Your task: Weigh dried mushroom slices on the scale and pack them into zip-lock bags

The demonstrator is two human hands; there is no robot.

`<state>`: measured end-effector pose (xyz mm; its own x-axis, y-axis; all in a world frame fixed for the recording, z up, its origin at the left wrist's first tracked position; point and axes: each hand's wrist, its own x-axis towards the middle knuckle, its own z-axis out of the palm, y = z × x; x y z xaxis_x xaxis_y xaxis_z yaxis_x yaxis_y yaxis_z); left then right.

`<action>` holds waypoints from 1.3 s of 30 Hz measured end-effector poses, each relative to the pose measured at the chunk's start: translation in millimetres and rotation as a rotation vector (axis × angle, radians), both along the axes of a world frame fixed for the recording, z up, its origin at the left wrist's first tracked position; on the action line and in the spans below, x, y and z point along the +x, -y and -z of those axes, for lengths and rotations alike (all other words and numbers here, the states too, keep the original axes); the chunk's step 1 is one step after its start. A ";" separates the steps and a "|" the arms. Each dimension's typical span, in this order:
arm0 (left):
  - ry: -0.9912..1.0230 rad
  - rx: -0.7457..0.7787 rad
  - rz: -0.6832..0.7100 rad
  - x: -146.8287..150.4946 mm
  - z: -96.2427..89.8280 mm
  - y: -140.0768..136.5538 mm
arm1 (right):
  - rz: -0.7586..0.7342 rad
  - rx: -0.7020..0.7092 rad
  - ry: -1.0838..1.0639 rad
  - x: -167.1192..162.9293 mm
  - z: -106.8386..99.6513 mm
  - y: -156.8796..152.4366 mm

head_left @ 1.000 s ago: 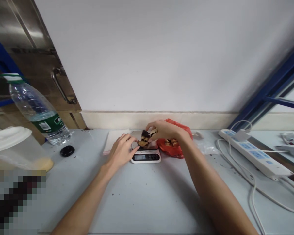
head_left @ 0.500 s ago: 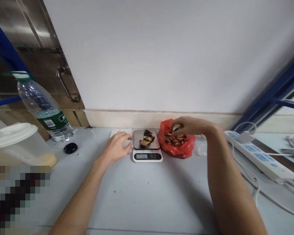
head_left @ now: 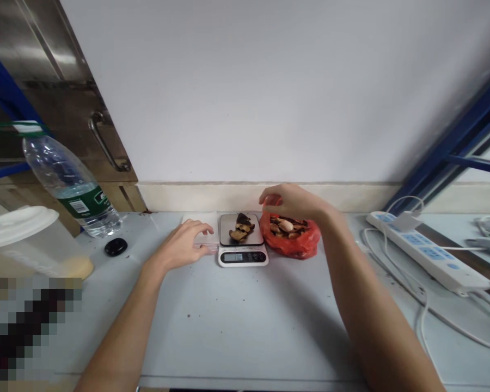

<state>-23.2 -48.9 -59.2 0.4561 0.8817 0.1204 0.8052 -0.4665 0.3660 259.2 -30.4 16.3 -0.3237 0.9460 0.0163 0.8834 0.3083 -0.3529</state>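
A kitchen scale with a lit display stands on the table, several dark and tan dried pieces, like dried mushroom slices, on its plate. Right of it sits a red plastic bag full of brown dried slices, a paler piece on top. My right hand is over the bag's back left side, thumb and fingers closed around its rim. My left hand is open, fingers apart and empty, left of the scale. Beneath its fingers lies a clear, flat plastic bag with a pinkish edge.
On the left are a water bottle, a lidded plastic jug and a round black object. A white power strip with cables lies at the right. The wall rises behind the table.
My right hand has come up out of the dried slices and shifted left to the bag's rim. The pale piece now shows on the pile. My left hand has spread its fingers slightly.
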 end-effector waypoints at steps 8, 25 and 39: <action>-0.002 0.031 -0.018 2.6 -0.2 -0.2 | -0.227 -0.139 0.127 -36.5 16.1 0.2; 0.046 0.249 0.163 26.7 15.2 6.1 | -0.200 -0.164 0.111 -34.9 17.3 -2.7; 0.078 0.386 0.301 41.4 24.8 5.2 | -0.131 -0.113 0.075 -18.8 12.7 -4.7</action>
<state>18.2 -54.1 -84.0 0.6603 0.5966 0.4562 0.5910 -0.7876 0.1745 240.4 -25.7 3.5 -0.4403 0.8902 -0.1167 0.8635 0.3842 -0.3268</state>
